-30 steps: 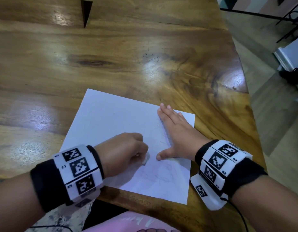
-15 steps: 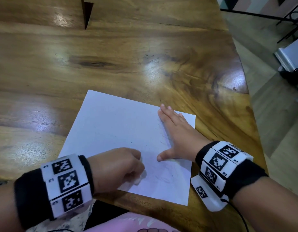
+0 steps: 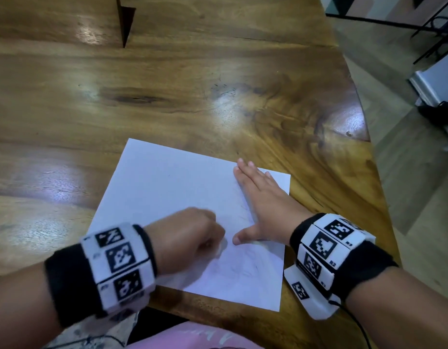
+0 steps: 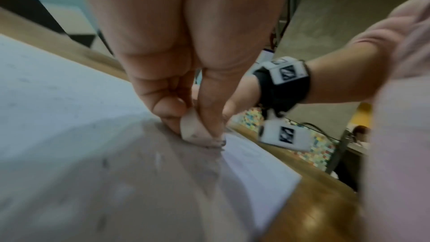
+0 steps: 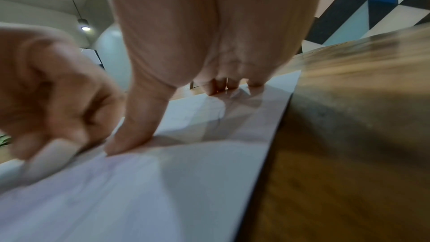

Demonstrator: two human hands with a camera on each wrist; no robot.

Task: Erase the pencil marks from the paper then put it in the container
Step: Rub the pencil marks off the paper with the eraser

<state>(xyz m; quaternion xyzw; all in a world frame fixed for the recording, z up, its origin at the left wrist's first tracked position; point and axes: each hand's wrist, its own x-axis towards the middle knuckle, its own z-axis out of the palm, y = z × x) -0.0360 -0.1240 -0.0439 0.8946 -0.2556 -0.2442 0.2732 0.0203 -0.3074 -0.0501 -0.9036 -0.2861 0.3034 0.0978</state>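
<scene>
Wooden counter [image 3: 167, 96] holds the paper [image 3: 167, 187], pinned by the flat, open right hand [image 3: 263, 205], while the left hand [image 3: 185, 238], pinching the eraser [image 4: 193, 132], has swept back up toward the remaining faint marks, so erasing continues.

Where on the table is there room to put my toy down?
The wooden table is bare beyond the far edge of the paper, and to the left of it. The paper's near right part is crowded: the right hand lies flat on it and the left hand presses an eraser there.
</scene>
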